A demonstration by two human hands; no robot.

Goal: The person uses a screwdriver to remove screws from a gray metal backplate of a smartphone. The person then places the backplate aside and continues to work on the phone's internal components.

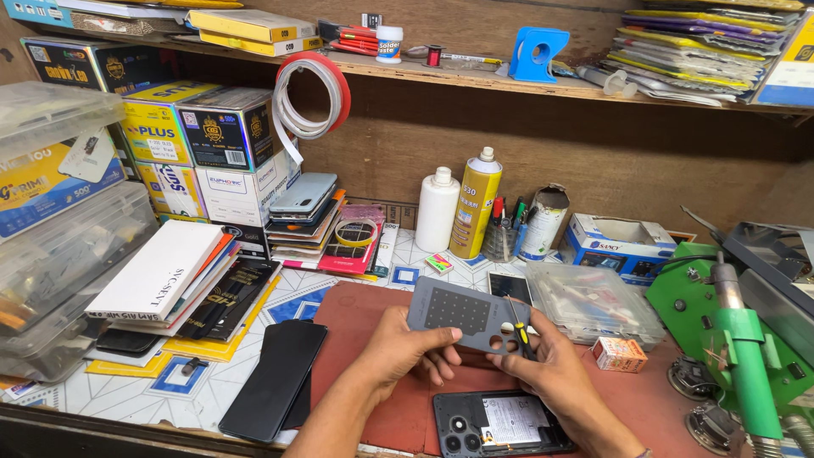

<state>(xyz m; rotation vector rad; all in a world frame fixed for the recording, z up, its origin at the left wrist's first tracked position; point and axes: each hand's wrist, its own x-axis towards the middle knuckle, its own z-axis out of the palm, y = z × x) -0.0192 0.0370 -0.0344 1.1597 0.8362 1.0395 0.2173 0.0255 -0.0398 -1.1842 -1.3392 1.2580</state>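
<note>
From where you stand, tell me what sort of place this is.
Most likely a phone repair bench: an opened phone on the red mat, a grey back cover in both hands, a hot-air tool alongside.

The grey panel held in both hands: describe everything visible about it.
The grey panel is a thin, flat, rounded-corner piece that looks like plastic, with a dark square grid of dots at its middle and round cut-outs at its lower right corner. It is held tilted above the red mat. The left hand grips its lower left edge; the right hand, holding a small screwdriver, touches its right end.
</note>
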